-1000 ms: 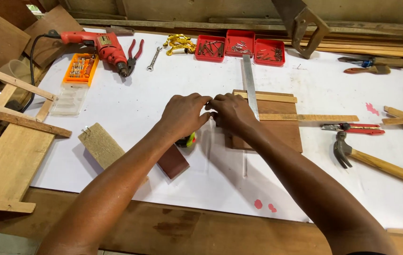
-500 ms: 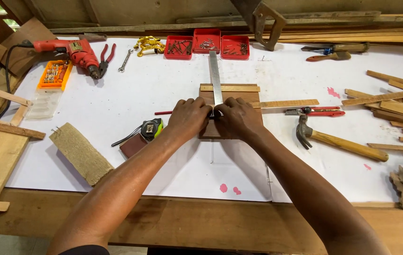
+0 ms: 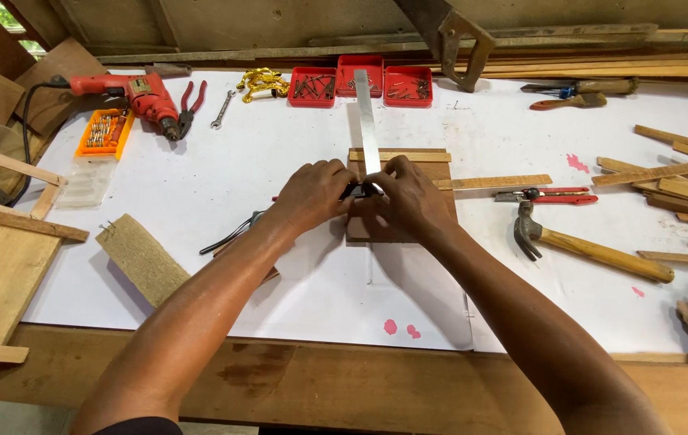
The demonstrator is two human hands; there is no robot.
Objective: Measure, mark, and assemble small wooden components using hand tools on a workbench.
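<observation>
**A square held by fingertips alone**

A metal square [image 3: 367, 121] is laid across a brown board [image 3: 399, 197] near the middle of the desk [image 3: 296, 266], its blade pointing away toward three red trays [image 3: 360, 83]. Its dark stock is pinched between the left hand [image 3: 312, 196] and the right hand [image 3: 408, 199], both curled closed around it with fingertips meeting over the board's near half.

The grip is judged to be light and narrow. If pressure is uneven between the two hands, the blade could be swung off line, and any mark taken from it would be skewed. The board itself is not seen to be clamped, so it could be pushed along the white sheet. A thin strip [image 3: 493, 182] lies touching the board's right edge and could be nudged. A hammer [image 3: 594, 248] and red pliers [image 3: 545, 195] lie just beside the right forearm and could be knocked by a sideways elbow.
</observation>
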